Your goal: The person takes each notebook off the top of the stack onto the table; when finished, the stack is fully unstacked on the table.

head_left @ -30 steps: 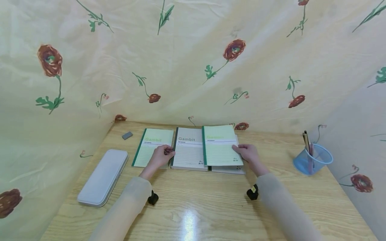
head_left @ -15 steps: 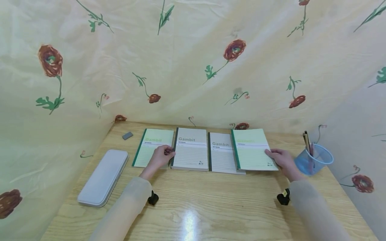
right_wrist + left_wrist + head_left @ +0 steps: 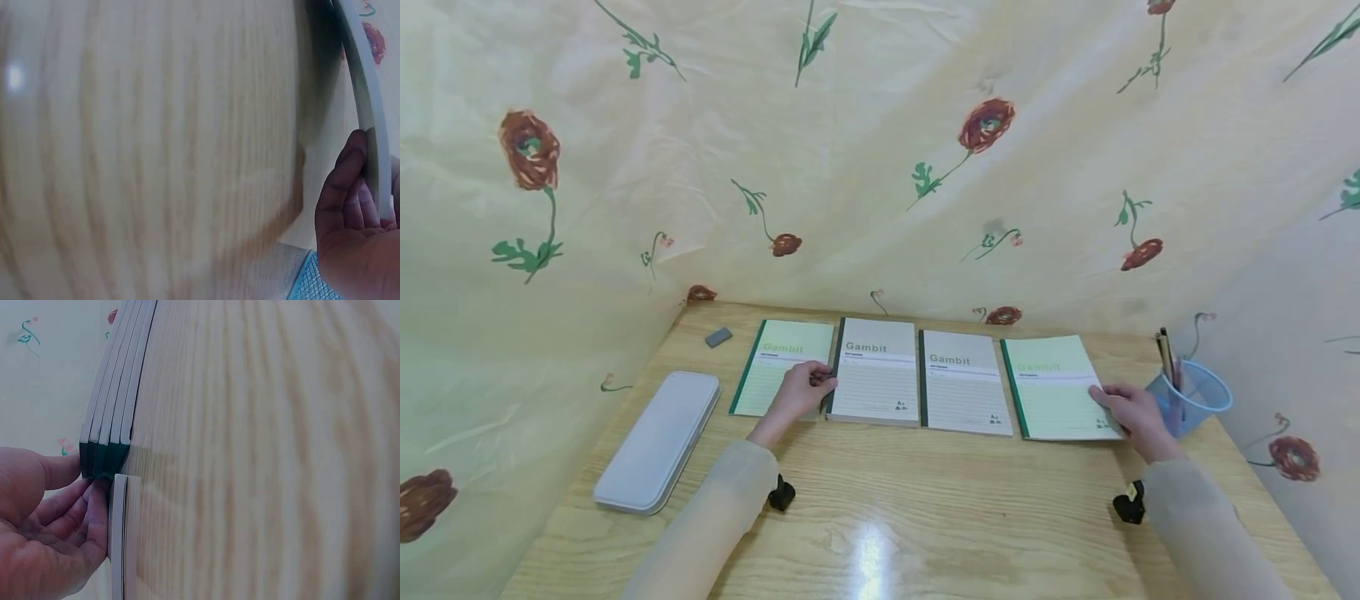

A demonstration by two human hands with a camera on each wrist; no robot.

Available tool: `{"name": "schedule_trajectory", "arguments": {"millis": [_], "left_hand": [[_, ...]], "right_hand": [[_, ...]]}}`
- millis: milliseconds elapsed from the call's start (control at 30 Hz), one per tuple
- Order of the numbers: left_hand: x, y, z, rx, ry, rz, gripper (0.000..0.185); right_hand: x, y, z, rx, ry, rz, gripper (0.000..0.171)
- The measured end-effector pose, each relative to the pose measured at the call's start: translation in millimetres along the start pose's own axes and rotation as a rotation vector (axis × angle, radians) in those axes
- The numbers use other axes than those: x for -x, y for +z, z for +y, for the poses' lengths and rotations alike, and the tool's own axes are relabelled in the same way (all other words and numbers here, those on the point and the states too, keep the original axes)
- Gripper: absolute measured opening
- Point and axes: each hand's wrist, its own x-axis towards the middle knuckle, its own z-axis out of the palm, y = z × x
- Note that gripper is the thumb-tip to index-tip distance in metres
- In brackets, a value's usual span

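Since half a second ago, the pale green paper notebook with a dark green spine [image 3: 1060, 387] has shifted rightward, off the grey dark-spined notebook [image 3: 964, 387], and now sits just beside it over the wooden desk [image 3: 925, 517]. From the head, I see the right hand [image 3: 1131, 412] gripping its right edge, near the blue mesh pen cup [image 3: 1208, 385]. From the left wrist, the left hand [image 3: 50, 525] has its fingers curled against the spine end of the thick grey notebook stack [image 3: 115, 381]; whether they pinch it, I can't tell. From the right wrist, fingers [image 3: 334, 194] reach beneath the green notebook's edge, raised off the desk.
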Motion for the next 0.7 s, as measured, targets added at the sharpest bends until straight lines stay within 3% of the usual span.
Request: {"name": "schedule_trajectory", "arguments": {"millis": [300, 533, 700], "left_hand": [[0.3, -0.3, -1.9, 0.009, 0.013, -0.004, 0.026], [1.9, -2.2, -3.4, 0.007, 0.077, 0.004, 0.023], [-1.2, -0.1, -4.0, 0.008, 0.04, -0.004, 0.024]], "right_hand": [[9, 7, -4, 0.19, -0.059, 0.093, 0.064], [17, 12, -12, 0.263, -0.072, 0.116, 0.056], [17, 15, -11, 0.302, -0.087, 0.132, 0.055]]}}
